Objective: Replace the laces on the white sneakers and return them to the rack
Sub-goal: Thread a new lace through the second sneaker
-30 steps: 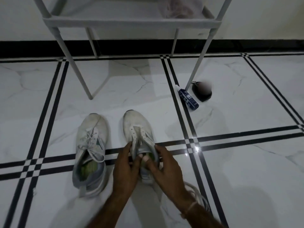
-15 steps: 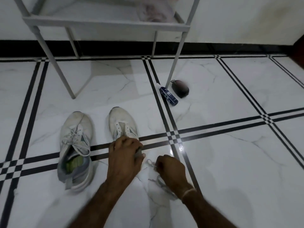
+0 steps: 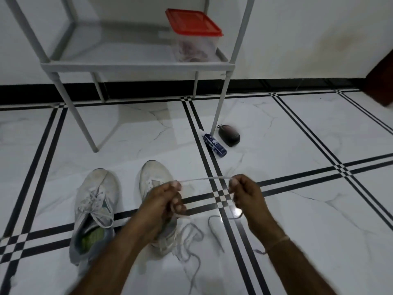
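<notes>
Two white sneakers stand side by side on the floor. The left sneaker [image 3: 93,209] is laced, with a green insole showing. The right sneaker [image 3: 154,177] has no lace in its front eyelets and is partly hidden by my left hand [image 3: 164,201]. A white lace [image 3: 204,179] is stretched taut between my hands: my left hand pinches one part above the right sneaker, my right hand [image 3: 244,194] pinches the other. The rest of the lace lies in loose loops [image 3: 191,237] on the tiles below my hands.
A grey metal rack [image 3: 136,66] stands against the wall ahead, with a clear box with a red lid [image 3: 193,35] on its shelf. A blue bottle [image 3: 214,144] and a black shoe brush [image 3: 228,135] lie by the rack's right front leg.
My right hand picked the lace up from the floor and rose to the right. My left hand left the sneaker's tongue and took hold of the lace too. The view tilted up.
</notes>
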